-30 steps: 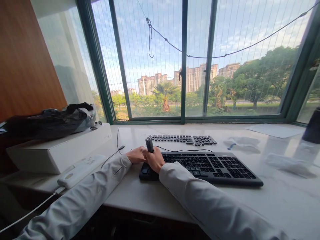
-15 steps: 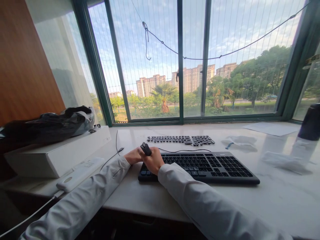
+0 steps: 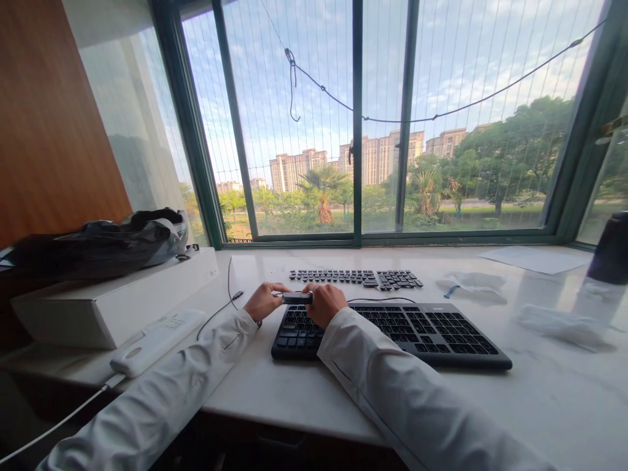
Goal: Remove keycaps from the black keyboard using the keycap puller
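Observation:
Both hands meet over the left part of a black keyboard [image 3: 392, 353], raised above its keys. Closed around the right end of a small black bar-shaped object [image 3: 296, 298] is my right hand [image 3: 328, 305]. My left hand [image 3: 263, 302] pinches at the object's left end with thumb and fingers. The bar lies level between the hands; its exact kind is too small to tell. Many of the keyboard's key positions on the right look bare of caps, while caps sit at its lower left. Loose black keycaps [image 3: 333, 277] lie in rows behind it.
A white power strip [image 3: 159, 337] and a white box [image 3: 118, 297] with a dark bag [image 3: 98, 252] stand on the left. Crumpled clear plastic bags [image 3: 559, 324], a white sheet [image 3: 537, 258] and a dark bottle [image 3: 611, 252] are on the right. A cable end [image 3: 237, 296] lies near my left hand.
The black object has swung from pointing upward to lying level. My hands have drawn apart: the right moved right and slightly up, and the left now grips the object's other end.

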`<state>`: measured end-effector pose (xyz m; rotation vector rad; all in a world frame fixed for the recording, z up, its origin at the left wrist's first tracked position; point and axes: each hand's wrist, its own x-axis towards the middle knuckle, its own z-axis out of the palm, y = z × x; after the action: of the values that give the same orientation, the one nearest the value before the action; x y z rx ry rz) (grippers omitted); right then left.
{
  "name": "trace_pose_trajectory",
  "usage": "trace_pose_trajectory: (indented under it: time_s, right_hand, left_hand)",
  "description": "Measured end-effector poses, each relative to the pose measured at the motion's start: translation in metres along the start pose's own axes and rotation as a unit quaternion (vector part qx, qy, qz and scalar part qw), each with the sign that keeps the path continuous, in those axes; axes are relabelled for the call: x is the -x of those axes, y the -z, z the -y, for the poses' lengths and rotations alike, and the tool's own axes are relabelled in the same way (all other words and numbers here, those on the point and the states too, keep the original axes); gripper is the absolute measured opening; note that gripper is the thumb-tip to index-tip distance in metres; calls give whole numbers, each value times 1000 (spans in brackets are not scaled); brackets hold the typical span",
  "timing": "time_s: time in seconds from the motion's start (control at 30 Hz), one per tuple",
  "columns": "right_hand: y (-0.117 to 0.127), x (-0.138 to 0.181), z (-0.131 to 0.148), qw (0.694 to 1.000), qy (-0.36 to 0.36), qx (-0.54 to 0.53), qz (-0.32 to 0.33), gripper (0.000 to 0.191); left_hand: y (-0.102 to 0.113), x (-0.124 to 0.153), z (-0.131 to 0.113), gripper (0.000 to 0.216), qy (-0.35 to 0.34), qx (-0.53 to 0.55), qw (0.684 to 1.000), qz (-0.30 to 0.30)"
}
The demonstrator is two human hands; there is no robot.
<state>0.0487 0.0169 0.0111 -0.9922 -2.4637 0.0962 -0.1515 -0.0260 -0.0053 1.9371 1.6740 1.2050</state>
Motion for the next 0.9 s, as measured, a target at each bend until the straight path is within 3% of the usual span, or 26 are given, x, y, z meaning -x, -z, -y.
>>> trace_pose_trajectory:
  time_s: [0.23,0.4,0.73,0.9]
  right_hand:
    - [-2,-1,-1,1000,-3,-15,6,29]
    - [-6,-6,-5,998,-26,-60,6,23]
    - [-9,-9,-6,986,-58,-153,11,29]
    - [-12,-11,-7,985,-39,-170,9,31]
  left_hand:
    - [-2,2,-5,21,-13,-7,1000,3]
    - [-2,3,-6,34,-32,-31,999,-17]
    - [-4,7,-13,40,-27,-60,998,-24]
    - [-4,10,-20,41,-33,-73,996,-32]
